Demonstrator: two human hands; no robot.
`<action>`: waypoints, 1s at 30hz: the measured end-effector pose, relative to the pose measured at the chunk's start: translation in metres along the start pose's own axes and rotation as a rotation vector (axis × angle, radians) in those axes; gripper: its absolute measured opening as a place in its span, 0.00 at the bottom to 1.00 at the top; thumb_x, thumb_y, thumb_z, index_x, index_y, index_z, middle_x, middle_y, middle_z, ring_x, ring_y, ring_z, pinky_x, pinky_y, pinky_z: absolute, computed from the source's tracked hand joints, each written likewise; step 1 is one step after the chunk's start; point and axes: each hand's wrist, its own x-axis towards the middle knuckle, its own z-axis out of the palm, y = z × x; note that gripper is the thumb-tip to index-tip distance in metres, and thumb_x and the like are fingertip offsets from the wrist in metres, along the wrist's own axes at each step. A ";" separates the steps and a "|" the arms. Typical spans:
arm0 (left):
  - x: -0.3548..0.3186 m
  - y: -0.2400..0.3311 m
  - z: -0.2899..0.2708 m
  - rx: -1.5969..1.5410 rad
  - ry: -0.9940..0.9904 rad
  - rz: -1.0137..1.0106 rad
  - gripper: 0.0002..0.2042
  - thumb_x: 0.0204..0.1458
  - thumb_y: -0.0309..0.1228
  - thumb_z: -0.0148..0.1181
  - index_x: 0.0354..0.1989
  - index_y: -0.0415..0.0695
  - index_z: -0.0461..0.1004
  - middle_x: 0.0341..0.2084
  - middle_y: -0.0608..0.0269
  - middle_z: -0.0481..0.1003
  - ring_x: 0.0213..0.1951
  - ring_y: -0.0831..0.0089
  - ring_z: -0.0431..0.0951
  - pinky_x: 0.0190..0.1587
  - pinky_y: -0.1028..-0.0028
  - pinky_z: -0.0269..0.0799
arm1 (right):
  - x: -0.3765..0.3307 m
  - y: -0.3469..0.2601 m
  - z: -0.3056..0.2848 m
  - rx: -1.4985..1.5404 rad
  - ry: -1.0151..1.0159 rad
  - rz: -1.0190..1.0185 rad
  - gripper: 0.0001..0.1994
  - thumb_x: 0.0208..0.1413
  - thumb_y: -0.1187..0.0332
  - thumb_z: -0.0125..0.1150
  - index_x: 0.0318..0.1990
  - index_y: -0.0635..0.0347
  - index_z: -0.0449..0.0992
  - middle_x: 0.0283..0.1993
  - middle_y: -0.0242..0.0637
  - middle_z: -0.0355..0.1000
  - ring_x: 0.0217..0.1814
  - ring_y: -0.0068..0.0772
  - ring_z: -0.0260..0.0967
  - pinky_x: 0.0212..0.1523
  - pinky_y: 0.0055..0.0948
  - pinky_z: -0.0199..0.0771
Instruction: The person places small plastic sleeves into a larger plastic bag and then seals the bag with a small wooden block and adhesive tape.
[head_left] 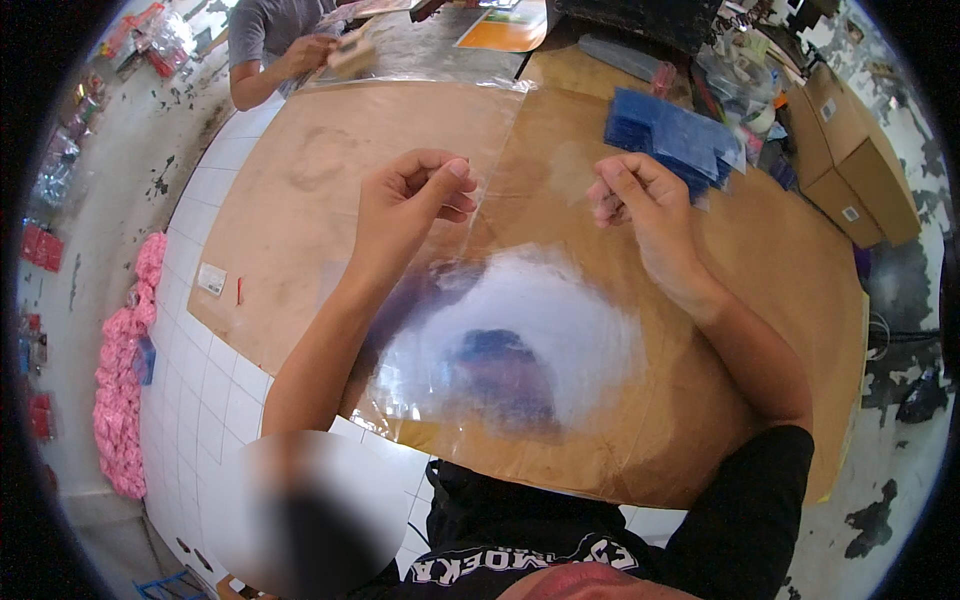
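Above the brown-covered table [780,290], my left hand [415,195] is closed loosely, its fingers curled and the thumb bent against them. My right hand [645,205] is to its right, with thumb and fingertips pinched together. Whether either hand holds something thin or clear cannot be made out. Below and between my hands, a shiny clear plastic sheet [600,350] reflects white light and a dark shape. Just beyond my right hand lies a stack of translucent blue plastic pieces [660,125], their edges fanned unevenly.
Cardboard boxes [850,160] stand at the right edge, near a heap of clear plastic bags [740,75]. Across the table, another person's hand [312,55] is beside a tan block [352,55]. A white label [211,279] lies far left; a pink bundle [120,390] hangs beyond.
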 end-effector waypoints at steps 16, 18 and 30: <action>-0.030 0.007 -0.090 0.159 0.248 -0.176 0.17 0.58 0.43 0.54 0.29 0.40 0.72 0.17 0.63 0.73 0.19 0.75 0.75 0.22 0.77 0.73 | 0.057 0.003 0.092 -0.099 -0.119 0.207 0.11 0.58 0.62 0.56 0.27 0.59 0.73 0.23 0.29 0.68 0.19 0.18 0.63 0.18 0.20 0.65; -0.022 0.002 -0.115 0.178 0.344 -0.202 0.16 0.56 0.44 0.57 0.27 0.43 0.72 0.16 0.64 0.73 0.16 0.76 0.74 0.20 0.78 0.71 | 0.076 0.013 0.116 -0.098 -0.162 0.253 0.10 0.57 0.63 0.57 0.27 0.57 0.72 0.24 0.28 0.67 0.19 0.19 0.63 0.19 0.20 0.65; 0.006 -0.015 -0.190 0.118 0.419 -0.463 0.12 0.51 0.41 0.61 0.27 0.45 0.72 0.19 0.65 0.73 0.18 0.75 0.72 0.22 0.77 0.69 | 0.142 0.053 0.188 -0.134 -0.150 0.470 0.08 0.44 0.69 0.60 0.23 0.63 0.71 0.21 0.36 0.67 0.19 0.31 0.67 0.19 0.28 0.71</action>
